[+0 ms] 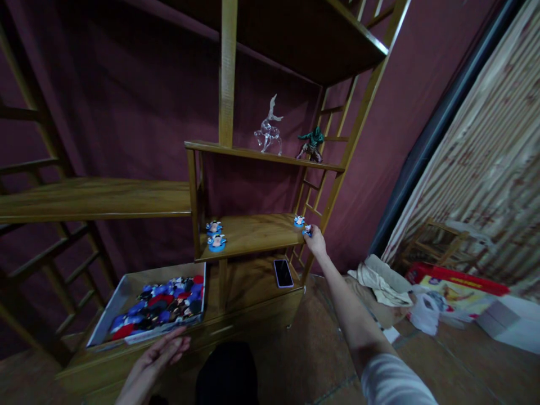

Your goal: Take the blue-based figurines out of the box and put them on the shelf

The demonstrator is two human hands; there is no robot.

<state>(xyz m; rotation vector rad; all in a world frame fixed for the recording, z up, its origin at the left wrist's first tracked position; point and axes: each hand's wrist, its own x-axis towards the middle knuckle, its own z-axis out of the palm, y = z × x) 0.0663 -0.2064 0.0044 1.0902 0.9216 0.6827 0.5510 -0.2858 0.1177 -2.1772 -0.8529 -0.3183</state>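
My right hand [315, 242] reaches to the right end of the middle shelf [257, 230], its fingers closed on a small blue-and-white figurine [307, 230]. Just behind it stands a similar figurine [299, 221] on a blue base. Two more of the kind are at the shelf's left end, a front figurine [216, 242] and a rear figurine [214, 227]. My left hand [162, 354] is held low, palm partly up and fingers loosely apart, with nothing in it. Beyond its fingertips is an open box [145, 272] full of blue, red and black figurines [164, 304].
A clear deer-like ornament [269, 132] and a green action figure [312, 143] stand on the shelf above. A phone [283, 273] lies on the lower ledge. On the floor at right are a white plastic bag [424, 312], a cloth [382, 284] and a white box [512, 320].
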